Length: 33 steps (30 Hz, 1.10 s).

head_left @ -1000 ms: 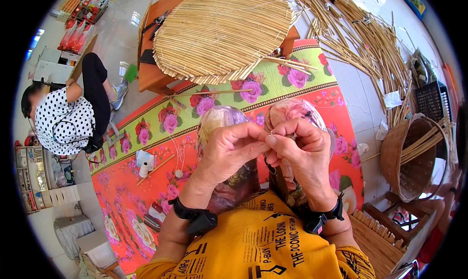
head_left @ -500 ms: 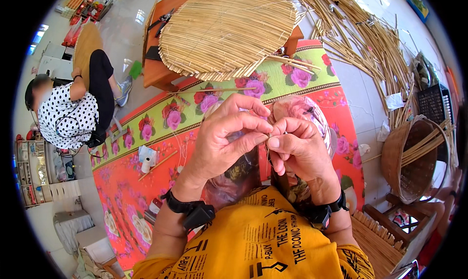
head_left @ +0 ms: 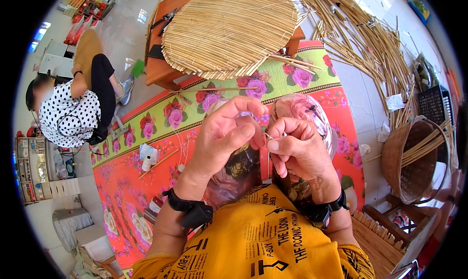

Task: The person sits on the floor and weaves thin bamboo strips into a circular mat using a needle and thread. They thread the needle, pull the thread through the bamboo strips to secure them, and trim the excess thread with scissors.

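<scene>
In front of my lap, my right hand (head_left: pixel 302 145) pinches a thin pale strand (head_left: pixel 268 158) that looks like thread between thumb and forefinger. A short end shows above the pinch, and a length hangs below it. Whether a needle is there too is too small to tell. Close by on the left, my left hand (head_left: pixel 219 142) is raised with thumb and fingers apart, nothing visible in it. Beyond both hands, a round panel of straw-coloured stalks (head_left: pixel 229 30) lies on an orange wooden table (head_left: pixel 163 72).
Under me spreads a red and green flowered mat (head_left: pixel 136 181), with a white roll (head_left: pixel 147 156) on it. Loose stalks (head_left: pixel 365 40) cover the floor at far right, near a wicker basket (head_left: pixel 407 157). A person in a dotted top (head_left: pixel 68 113) sits at left.
My left hand has come away from the right fingertips, its thumb and fingers spreading apart. My right hand stays nearly in place, still pinching the strand.
</scene>
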Each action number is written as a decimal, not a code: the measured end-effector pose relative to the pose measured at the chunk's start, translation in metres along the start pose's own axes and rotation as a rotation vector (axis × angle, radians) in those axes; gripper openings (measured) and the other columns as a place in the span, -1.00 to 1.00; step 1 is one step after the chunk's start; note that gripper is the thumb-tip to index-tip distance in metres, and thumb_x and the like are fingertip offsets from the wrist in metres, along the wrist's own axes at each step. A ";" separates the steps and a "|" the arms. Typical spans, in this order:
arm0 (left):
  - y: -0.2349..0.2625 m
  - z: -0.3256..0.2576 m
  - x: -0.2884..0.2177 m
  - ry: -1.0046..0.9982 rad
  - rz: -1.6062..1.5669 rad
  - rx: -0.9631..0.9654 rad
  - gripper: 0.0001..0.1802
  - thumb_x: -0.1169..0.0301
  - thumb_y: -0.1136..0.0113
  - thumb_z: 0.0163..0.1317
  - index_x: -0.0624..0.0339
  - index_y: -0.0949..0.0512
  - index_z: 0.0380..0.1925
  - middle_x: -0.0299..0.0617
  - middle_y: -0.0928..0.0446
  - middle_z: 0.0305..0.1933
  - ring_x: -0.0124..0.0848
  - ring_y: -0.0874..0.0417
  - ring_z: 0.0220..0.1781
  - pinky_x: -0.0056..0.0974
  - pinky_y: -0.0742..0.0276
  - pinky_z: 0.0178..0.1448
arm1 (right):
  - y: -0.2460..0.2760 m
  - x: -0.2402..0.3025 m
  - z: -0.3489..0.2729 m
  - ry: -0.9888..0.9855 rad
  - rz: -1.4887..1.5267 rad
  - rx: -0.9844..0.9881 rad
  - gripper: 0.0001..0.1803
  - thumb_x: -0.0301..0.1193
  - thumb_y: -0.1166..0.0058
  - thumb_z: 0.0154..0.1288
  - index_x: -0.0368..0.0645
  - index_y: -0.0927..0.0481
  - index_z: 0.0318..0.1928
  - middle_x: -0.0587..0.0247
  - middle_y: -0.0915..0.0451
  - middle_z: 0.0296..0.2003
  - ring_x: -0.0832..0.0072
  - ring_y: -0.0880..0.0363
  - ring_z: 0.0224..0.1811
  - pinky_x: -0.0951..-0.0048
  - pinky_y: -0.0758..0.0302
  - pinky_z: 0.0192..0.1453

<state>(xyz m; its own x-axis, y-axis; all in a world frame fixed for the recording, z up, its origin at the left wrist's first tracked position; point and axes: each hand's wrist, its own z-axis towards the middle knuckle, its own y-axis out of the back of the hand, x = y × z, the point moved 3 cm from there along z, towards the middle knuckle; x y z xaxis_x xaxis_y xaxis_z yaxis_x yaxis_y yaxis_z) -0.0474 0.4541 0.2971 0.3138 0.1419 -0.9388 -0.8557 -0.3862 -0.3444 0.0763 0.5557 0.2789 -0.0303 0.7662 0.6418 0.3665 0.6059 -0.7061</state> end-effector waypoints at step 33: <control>-0.007 -0.038 -0.001 0.270 -0.366 0.255 -0.79 0.23 0.11 0.48 0.14 -0.32 -0.21 -0.13 -0.58 -0.49 -0.39 -0.60 -0.63 -0.47 -0.38 -0.66 | 0.004 0.032 -0.017 0.419 0.146 0.063 -0.82 -0.30 -0.03 0.42 -0.11 -0.40 -0.15 0.30 -0.49 -0.50 0.63 -0.36 -0.74 0.70 -0.24 -0.77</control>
<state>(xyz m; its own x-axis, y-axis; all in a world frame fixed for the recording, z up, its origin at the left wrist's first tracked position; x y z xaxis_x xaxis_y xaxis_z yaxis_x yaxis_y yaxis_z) -0.0264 0.4221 0.3003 0.6773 -0.0274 -0.7352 -0.7327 -0.1158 -0.6706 0.0929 0.5789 0.3020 0.4021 0.6998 0.5904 0.2815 0.5191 -0.8070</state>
